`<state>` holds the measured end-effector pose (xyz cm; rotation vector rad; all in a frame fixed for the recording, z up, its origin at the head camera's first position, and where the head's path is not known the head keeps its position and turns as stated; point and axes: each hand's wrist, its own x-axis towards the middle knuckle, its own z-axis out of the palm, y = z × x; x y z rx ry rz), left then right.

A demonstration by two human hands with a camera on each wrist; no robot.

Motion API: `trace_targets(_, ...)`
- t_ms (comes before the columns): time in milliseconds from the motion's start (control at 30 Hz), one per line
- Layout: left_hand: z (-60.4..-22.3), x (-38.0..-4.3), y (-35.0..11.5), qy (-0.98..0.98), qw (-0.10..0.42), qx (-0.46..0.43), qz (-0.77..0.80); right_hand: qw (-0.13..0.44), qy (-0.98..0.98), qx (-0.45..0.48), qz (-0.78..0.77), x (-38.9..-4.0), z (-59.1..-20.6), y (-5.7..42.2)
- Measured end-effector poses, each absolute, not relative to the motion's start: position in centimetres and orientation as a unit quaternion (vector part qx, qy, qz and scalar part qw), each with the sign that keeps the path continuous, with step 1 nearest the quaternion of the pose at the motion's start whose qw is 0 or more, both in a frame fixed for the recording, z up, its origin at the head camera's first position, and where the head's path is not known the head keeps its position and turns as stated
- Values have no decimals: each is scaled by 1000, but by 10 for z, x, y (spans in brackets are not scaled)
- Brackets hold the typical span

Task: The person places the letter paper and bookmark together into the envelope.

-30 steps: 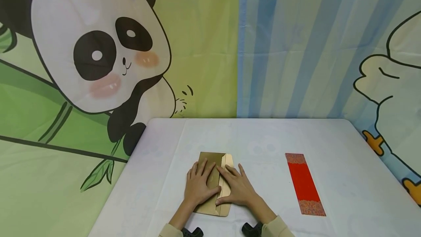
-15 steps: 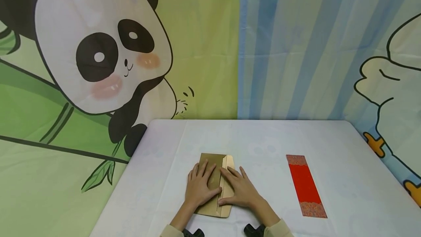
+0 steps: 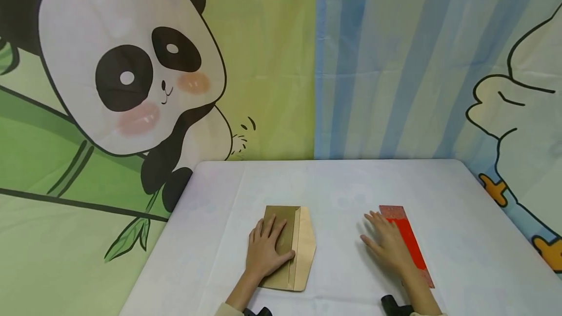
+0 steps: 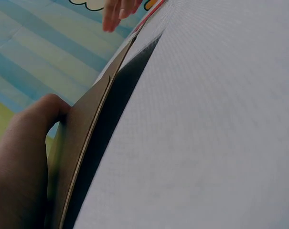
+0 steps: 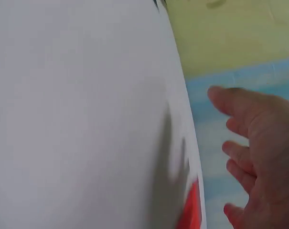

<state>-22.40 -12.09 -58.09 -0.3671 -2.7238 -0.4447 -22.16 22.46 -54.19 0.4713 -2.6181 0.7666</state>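
A brown kraft envelope [image 3: 304, 252] lies on the white table, its pale pointed flap spread out to the right. My left hand [image 3: 267, 252] rests flat on the envelope's darker body, fingers spread and thumb near the fold. In the left wrist view the brown edge [image 4: 89, 126] sits a little off the cloth, with a dark shadow beneath. Right of it lies a long red paper strip [image 3: 411, 243] with patterned ends. My right hand [image 3: 388, 243] hovers over the strip's left side, fingers extended and holding nothing, hiding part of it. A red corner [image 5: 191, 210] shows below that hand in the right wrist view.
White cloth covers the table [image 3: 342, 189], which meets a cartoon-printed curtain [image 3: 268, 62] at the back. Black wrist-camera mounts [image 3: 395, 306] sit at my wrists, low in the head view. Bare cloth separates the envelope from the strip.
My right hand has left the envelope and moved right to above the red strip. The envelope's flap, earlier partly covered, now shows whole. The left hand stays in place.
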Motion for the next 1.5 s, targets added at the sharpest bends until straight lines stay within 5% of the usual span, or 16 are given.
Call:
trace_targets(300, -580, -223, -119, -963, 171, -134, -160, 136, -965, 4, 224, -195, -562, 283)
trace_targets(767, -579, -224, -120, -965, 166, -129, -159, 156, -958, 5, 241, -197, -570, 285)
trace_targets(1100, -579, -224, -120, -964, 168, -128, -160, 222, -923, 11, 314, -201, -567, 286)
trace_targets(1500, -583, -225, -120, -965, 166, -126, -160, 143, -826, -126, 530, -194, -550, 276)
